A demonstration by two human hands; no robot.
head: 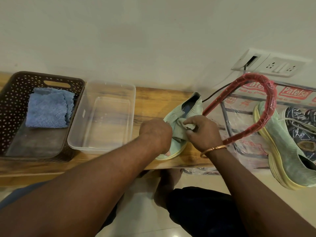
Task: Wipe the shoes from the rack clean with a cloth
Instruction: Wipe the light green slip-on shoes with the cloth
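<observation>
A pale green knit shoe [189, 108] with a yellow sole lies on the wooden bench [150, 98], heel toward the wall. My left hand [156, 132] grips its front part, thumb under the sole edge. My right hand [203, 132] pinches a small crumpled grey-green cloth [189, 125] and presses it on the shoe's upper. A blue cloth [48, 108] lies folded in the brown perforated basket [10, 106] at the left.
A clear plastic tub [131, 103] stands between basket and shoe. At the right, a plastic-wrapped rack [246, 120] with a red curved handle [266, 93] holds the matching green shoe [280, 147] and a dark patterned shoe [301, 127]. A wall socket [280, 66] is above. My knee is below the bench.
</observation>
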